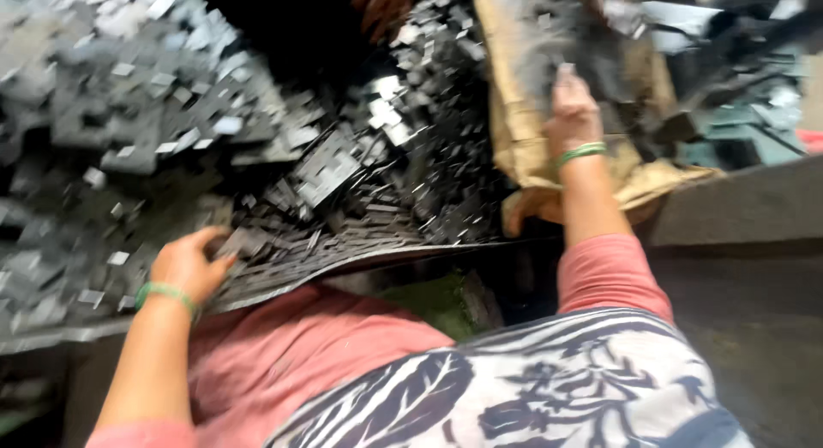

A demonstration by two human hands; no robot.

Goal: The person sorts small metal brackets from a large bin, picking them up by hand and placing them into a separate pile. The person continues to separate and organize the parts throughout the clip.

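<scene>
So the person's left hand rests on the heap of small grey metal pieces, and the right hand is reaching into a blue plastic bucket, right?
Not quite. The left hand does rest on the heap of small grey metal pieces, but the right hand reaches into a brown sack, not a blue plastic bucket. The head view shows this.

Pink short sleeves (613,268), a black-and-white leaf-print cloth (549,388), green bangles (580,152) on both wrists.
</scene>
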